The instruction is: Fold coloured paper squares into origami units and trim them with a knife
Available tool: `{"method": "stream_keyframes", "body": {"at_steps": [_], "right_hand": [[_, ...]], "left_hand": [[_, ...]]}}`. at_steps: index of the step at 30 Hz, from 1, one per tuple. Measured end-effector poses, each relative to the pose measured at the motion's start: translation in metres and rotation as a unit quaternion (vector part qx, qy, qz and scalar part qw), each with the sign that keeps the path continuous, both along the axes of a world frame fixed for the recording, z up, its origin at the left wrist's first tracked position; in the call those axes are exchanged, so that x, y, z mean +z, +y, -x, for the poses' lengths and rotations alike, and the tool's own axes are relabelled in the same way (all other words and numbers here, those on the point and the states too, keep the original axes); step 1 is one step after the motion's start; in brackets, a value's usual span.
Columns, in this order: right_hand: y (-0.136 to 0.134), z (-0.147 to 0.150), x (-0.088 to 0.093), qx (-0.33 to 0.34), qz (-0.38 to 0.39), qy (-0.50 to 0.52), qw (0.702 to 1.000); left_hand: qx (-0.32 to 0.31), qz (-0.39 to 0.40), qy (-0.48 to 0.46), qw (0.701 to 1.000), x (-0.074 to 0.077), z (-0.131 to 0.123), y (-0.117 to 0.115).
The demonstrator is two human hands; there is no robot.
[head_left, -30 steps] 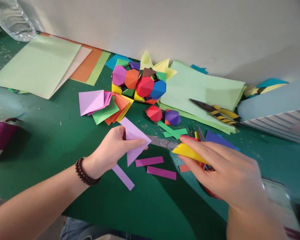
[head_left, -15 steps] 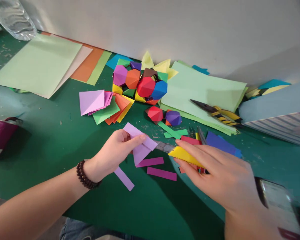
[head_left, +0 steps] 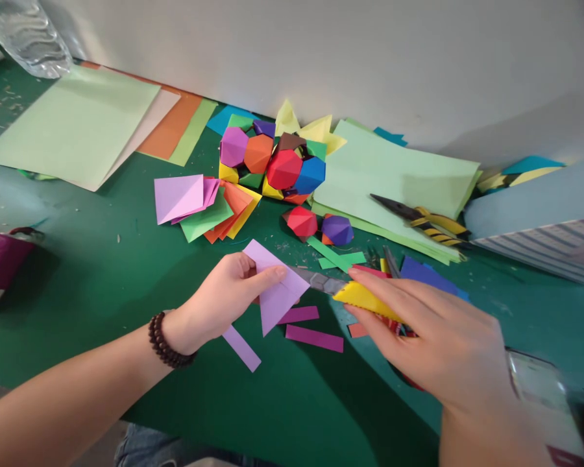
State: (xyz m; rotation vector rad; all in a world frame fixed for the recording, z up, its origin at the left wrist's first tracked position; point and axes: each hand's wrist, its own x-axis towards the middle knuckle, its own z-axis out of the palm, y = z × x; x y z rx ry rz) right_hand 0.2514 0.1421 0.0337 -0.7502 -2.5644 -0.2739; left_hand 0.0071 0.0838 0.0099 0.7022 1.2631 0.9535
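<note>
Your left grip (head_left: pixel 219 288) pinches folded lilac paper (head_left: pixel 275 306), likely bracing it against the yellow-handled knife (head_left: pixel 363 297) your right grip (head_left: pixel 438 337) clasps.

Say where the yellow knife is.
In the head view, right of centre, the yellow knife is in the right hand, blade toward the held lilac paper.

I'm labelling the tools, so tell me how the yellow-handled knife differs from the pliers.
The knife is held in the right hand, while the pliers lie at least partly on pale green sheets. The knife's visible handle is yellow; the pliers' handles are striped black and yellow. The knife has a flat grey blade, the pliers a dark tapering nose. Both have yellow on their handles.
</note>
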Motion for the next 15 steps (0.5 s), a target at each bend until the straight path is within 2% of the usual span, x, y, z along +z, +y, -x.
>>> {"method": "stream_keyframes", "body": {"at_steps": [11, 15], "right_hand": [[-0.0029, 0.0046, 0.0027, 0.016, -0.016, -0.019, 1.000], [-0.0019, -0.0006, 0.0047, 0.010, -0.006, -0.020, 1.000]], "left_hand": [[-0.031, -0.005, -0.010, 0.999, -0.0030, 0.0006, -0.0005], [0.004, 0.002, -0.063, 0.998, 0.0000, -0.0003, 0.0008]]}}
